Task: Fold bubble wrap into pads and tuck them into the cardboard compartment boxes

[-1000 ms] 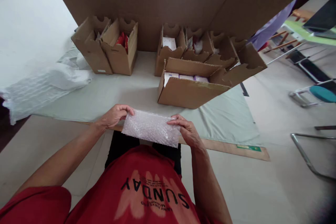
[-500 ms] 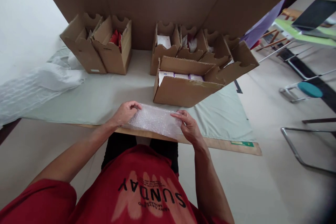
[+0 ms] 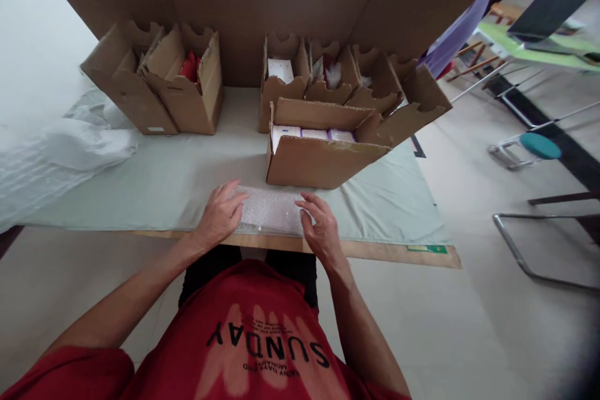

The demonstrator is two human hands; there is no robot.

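Note:
A folded piece of bubble wrap (image 3: 272, 211) lies flat on the cloth near the table's front edge. My left hand (image 3: 220, 211) is at its left end, fingers spread and slightly bent, the tips on or just over the film. At the right end, my right hand (image 3: 322, 225) has its thumb and fingers apart, touching or nearly touching the edge. Just beyond the wrap stands a long cardboard box (image 3: 323, 165) holding several white packs (image 3: 315, 134) with purple edging.
Open cardboard bins stand along the back, one with red packets (image 3: 190, 67), another with a white box (image 3: 280, 70). A heap of loose bubble wrap (image 3: 70, 156) covers the left side. A tall cardboard panel (image 3: 234, 0) rises behind. To the right are a teal stool (image 3: 540, 145) and a chair frame.
The bubble wrap has come down flat onto the cloth from between my hands. My fingers have loosened on its ends, and the view has shifted slightly.

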